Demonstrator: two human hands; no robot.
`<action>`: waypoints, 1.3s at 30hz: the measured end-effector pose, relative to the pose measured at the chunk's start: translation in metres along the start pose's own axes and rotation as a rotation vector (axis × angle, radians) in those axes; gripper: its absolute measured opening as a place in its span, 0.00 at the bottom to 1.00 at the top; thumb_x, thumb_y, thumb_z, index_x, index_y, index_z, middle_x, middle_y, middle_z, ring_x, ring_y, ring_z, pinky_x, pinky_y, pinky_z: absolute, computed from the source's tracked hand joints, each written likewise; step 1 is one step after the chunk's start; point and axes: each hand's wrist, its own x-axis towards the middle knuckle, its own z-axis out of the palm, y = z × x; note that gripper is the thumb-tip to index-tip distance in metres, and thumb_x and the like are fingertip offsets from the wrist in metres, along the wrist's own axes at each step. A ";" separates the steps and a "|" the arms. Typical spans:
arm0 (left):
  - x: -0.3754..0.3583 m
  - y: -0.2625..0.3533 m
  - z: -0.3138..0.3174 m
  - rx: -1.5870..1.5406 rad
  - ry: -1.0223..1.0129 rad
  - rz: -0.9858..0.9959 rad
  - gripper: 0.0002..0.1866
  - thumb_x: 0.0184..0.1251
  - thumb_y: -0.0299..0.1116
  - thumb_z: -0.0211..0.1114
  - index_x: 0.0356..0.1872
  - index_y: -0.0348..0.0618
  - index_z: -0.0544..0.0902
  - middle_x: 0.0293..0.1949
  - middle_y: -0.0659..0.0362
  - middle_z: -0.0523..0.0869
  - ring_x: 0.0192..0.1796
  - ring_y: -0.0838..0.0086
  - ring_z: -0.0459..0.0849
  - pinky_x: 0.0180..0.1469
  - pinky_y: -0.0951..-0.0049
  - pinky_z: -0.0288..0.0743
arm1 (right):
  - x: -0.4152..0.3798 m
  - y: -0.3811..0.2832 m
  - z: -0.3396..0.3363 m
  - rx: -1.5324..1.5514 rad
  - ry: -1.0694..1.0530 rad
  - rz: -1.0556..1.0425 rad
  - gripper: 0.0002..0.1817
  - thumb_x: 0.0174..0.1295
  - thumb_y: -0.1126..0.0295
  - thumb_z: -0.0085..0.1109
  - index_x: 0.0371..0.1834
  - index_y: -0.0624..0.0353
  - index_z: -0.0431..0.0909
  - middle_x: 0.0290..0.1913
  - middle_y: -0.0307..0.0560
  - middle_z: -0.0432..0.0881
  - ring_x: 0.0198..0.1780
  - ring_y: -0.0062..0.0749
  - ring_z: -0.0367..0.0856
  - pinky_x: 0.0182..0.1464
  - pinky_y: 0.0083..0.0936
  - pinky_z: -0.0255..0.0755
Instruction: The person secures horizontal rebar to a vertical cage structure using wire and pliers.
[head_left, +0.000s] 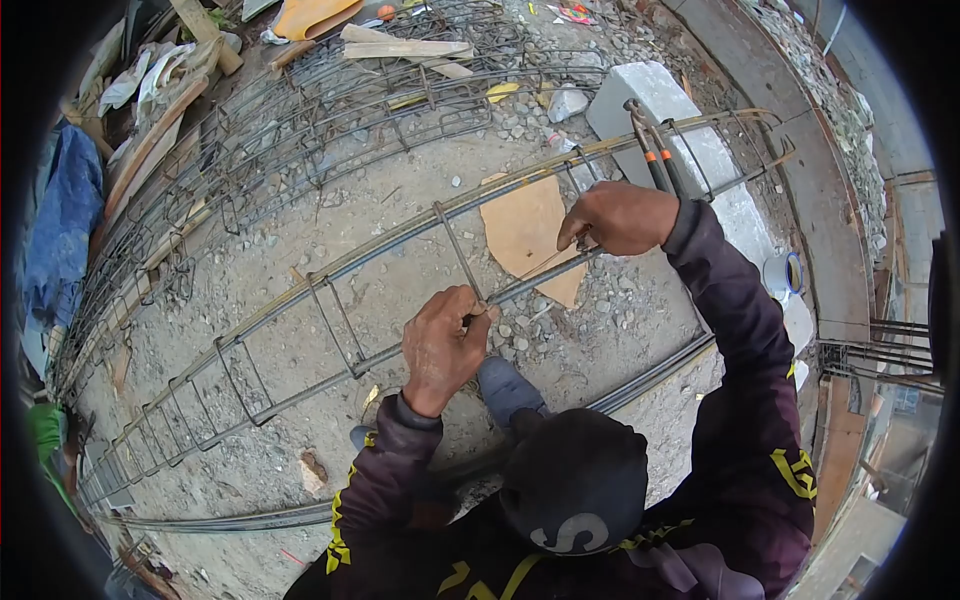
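While both hands worked the rebar cage (300,330), tying was underway.
Left hand (442,345) clenched around a stirrup (458,250); right hand (620,217) gripped pincers (655,155).

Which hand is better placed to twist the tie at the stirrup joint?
Right, probably. The right hand holds the pliers on the rebar cage and a thin wire. The left hand pinches the stirrup joint, no tool visible.

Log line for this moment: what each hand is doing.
left hand: grips rebar cage at stirrup | right hand: pinches tie wire, holds pliers | ground: gravel
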 end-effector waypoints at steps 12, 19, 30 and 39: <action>0.001 0.004 0.000 -0.016 -0.021 -0.035 0.12 0.57 0.24 0.74 0.26 0.38 0.75 0.25 0.54 0.81 0.25 0.69 0.77 0.28 0.72 0.69 | 0.051 0.014 0.005 0.174 -0.473 0.130 0.17 0.49 0.79 0.55 0.42 0.63 0.88 0.34 0.51 0.88 0.34 0.33 0.86 0.35 0.30 0.77; -0.001 -0.006 0.007 -0.071 -0.008 -0.048 0.13 0.54 0.25 0.75 0.25 0.39 0.75 0.25 0.55 0.83 0.27 0.63 0.82 0.27 0.67 0.71 | 0.048 0.015 0.015 0.461 -0.509 0.209 0.18 0.56 0.80 0.49 0.46 0.67 0.86 0.36 0.48 0.88 0.29 0.31 0.87 0.32 0.28 0.78; -0.001 -0.006 0.007 -0.103 -0.025 -0.068 0.13 0.55 0.23 0.74 0.25 0.37 0.75 0.25 0.52 0.82 0.27 0.64 0.83 0.30 0.68 0.74 | 0.044 0.008 -0.003 0.187 -0.551 -0.068 0.21 0.63 0.66 0.63 0.57 0.67 0.80 0.42 0.51 0.87 0.41 0.34 0.84 0.45 0.31 0.75; -0.002 -0.008 0.008 -0.136 -0.036 -0.090 0.13 0.55 0.23 0.74 0.26 0.36 0.75 0.25 0.53 0.81 0.27 0.67 0.81 0.31 0.71 0.73 | 0.050 0.004 0.019 0.530 -0.748 0.006 0.24 0.64 0.62 0.65 0.59 0.66 0.77 0.39 0.49 0.85 0.36 0.30 0.87 0.33 0.25 0.83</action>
